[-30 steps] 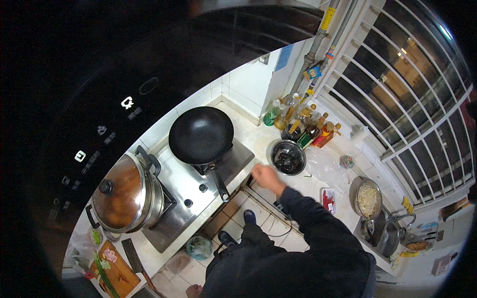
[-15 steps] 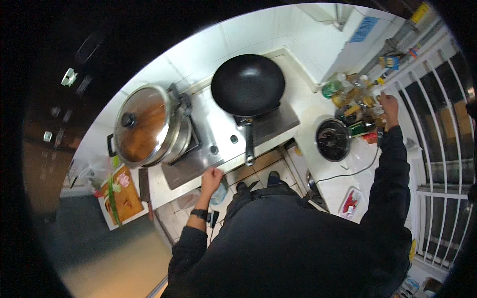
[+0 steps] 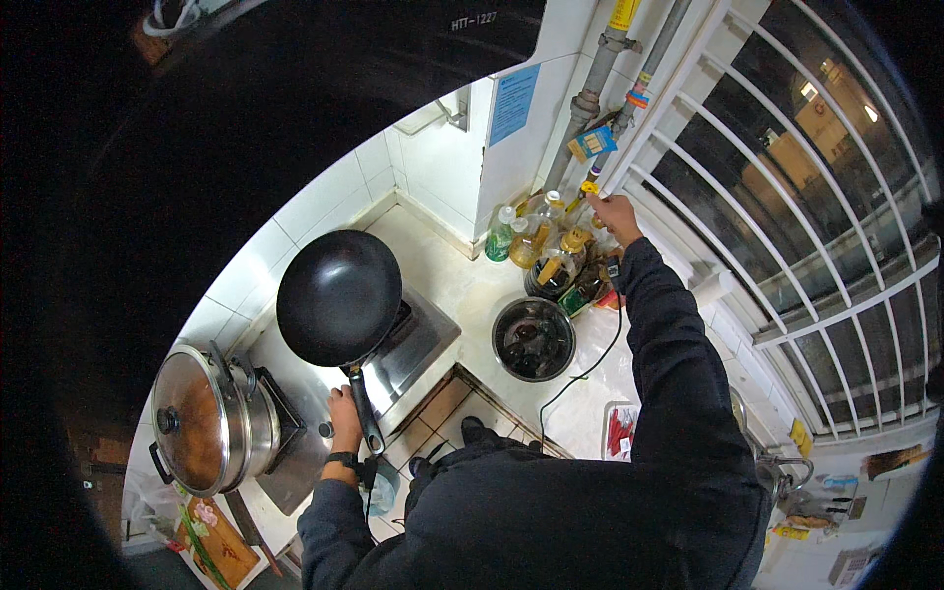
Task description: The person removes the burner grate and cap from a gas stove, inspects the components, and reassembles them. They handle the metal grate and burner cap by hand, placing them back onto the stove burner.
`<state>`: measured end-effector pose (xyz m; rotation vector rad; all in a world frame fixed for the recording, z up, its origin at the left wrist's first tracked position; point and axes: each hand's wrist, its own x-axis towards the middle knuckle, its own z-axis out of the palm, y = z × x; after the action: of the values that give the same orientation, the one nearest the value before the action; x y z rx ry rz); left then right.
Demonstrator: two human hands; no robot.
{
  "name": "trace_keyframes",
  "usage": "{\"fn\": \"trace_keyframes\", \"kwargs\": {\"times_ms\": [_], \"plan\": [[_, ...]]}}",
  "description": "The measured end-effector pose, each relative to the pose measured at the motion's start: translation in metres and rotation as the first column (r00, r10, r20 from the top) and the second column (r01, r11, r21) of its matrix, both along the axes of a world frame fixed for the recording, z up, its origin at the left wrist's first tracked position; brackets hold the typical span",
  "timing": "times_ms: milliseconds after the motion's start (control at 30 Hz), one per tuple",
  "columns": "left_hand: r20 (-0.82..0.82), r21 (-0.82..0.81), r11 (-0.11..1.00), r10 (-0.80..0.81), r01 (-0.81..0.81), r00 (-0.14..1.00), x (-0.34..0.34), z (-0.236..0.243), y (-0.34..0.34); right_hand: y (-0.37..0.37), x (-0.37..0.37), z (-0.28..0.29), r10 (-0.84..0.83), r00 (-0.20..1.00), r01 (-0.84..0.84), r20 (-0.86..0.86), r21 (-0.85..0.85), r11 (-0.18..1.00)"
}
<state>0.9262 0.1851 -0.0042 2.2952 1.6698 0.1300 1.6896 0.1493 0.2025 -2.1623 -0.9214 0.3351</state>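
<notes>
A black wok [image 3: 339, 298] sits on the right burner of the steel gas stove [image 3: 433, 329], its handle [image 3: 364, 413] pointing toward me. My left hand [image 3: 344, 418] is closed at the stove's front edge, just left of that handle. One round knob [image 3: 325, 430] shows beside it; what the fingers grip is hidden under the hand. My right hand [image 3: 615, 218] reaches to the back right, fingers closed at a yellow valve handle [image 3: 590, 187] on the grey pipe [image 3: 587, 103]. On the left burner stands a steel steamer pot [image 3: 261, 423] under a glass lid [image 3: 202, 418].
Bottles [image 3: 501, 234] crowd below my right hand. A metal bowl [image 3: 533, 339] with dark pieces in liquid and a tray of red peppers [image 3: 620, 433] are on the right counter. A cutting board [image 3: 221, 546] and cleaver [image 3: 244, 521] lie lower left. White window bars [image 3: 757, 226] line the right.
The view has swung to the right. My left hand has moved from in front of the stove to its front edge beside the wok handle. My right hand stays by the pipe.
</notes>
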Motion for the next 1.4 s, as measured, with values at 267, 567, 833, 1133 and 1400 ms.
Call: {"fn": "trace_keyframes", "kwargs": {"times_ms": [267, 567, 833, 1133, 1400], "plan": [[-0.055, 0.059, 0.986, -0.152, 0.155, 0.987, -0.014, 0.005, -0.009, 0.017, -0.008, -0.003, -0.071, 0.977, 0.096, -0.202, 0.113, 0.989], [0.093, -0.075, 0.996, 0.063, -0.056, 0.994, -0.009, 0.018, -0.01, 0.018, -0.054, 0.031, -0.124, 0.743, 0.09, 0.658, 0.087, 0.992], [0.145, -0.018, 0.999, -0.041, 0.045, 0.989, -0.013, 0.049, -0.013, -0.03, -0.062, 0.057, -0.079, 0.881, 0.064, 0.466, 0.047, 0.997], [-0.047, -0.101, 0.995, -0.027, 0.022, 0.999, -0.017, 0.023, 0.009, -0.122, -0.079, 0.058, -0.159, 0.922, 0.075, 0.353, 0.241, 0.968], [-0.091, 0.043, 0.985, 0.173, -0.169, 0.981, -0.016, 0.007, 0.012, -0.168, -0.104, 0.066, -0.236, 0.945, 0.179, 0.225, 0.248, 0.952]]}}
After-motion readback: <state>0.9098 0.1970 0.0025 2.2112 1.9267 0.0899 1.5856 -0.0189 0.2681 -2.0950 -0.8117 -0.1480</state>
